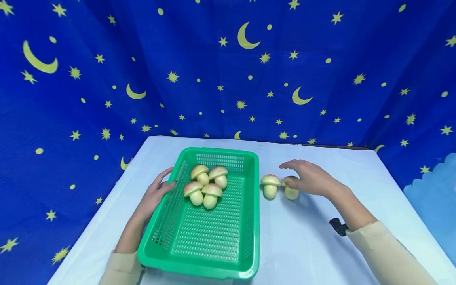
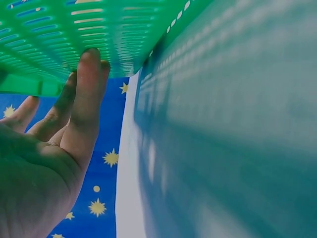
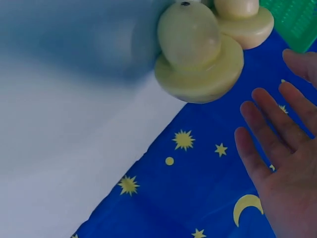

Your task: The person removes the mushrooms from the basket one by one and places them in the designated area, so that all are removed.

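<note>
A green plastic basket with slotted walls is in the middle of the head view, and several toy mushrooms with pinkish-cream caps lie together inside it. My left hand holds the basket's left rim, thumb over the edge and fingers against the outside wall. To the right of the basket, two more mushrooms stand side by side on the table: a left one and a right one. Over the right one hovers my right hand, fingers spread and nothing gripped; it partly hides that mushroom's cap.
The table has a white cover. A blue cloth with yellow moons and stars hangs behind it and along both sides. A small black device sits at the right wrist.
</note>
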`<state>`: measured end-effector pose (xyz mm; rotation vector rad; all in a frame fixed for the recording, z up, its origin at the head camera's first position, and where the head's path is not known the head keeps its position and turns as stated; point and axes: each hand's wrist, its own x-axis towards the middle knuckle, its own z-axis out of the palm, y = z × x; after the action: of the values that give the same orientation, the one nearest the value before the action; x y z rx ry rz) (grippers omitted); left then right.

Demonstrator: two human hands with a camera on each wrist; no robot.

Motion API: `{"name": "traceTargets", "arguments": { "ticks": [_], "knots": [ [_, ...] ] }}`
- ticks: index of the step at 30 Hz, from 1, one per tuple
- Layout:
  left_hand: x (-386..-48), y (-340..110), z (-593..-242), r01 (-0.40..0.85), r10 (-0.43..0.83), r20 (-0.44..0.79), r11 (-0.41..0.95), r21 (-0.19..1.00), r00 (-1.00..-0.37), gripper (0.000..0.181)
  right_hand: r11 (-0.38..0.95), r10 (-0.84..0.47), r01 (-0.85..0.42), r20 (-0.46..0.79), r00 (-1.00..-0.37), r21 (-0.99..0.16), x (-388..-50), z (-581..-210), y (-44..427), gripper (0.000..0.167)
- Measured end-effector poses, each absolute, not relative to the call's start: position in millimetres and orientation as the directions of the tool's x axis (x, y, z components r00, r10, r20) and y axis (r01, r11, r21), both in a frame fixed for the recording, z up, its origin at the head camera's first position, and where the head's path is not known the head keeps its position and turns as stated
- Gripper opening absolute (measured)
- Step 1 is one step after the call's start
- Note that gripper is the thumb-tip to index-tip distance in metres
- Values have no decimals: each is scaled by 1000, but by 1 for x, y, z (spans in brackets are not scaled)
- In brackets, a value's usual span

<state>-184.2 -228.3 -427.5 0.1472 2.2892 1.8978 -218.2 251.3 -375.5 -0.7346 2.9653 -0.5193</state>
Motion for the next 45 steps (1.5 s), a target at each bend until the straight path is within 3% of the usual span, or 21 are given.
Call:
{"name": "traceTargets", "arguments": {
  "ticks": [25,39,45],
  "knots": [
    [-186,-229,-431,-65,153,-95,187,980,-984,59,745,-521,-561,209,-827,-362,-222,-352,212,58],
    [-187,-229,-431,-67,155,-98,195,979,-983,59,681,-608,-648,231,-760,-341,-234,-341,181,48],
    [-186,-229,-430,-60,154,-89,188,980,-984,59,688,-618,-645,197,-761,-333,-240,-340,169,44]
  ]
}}
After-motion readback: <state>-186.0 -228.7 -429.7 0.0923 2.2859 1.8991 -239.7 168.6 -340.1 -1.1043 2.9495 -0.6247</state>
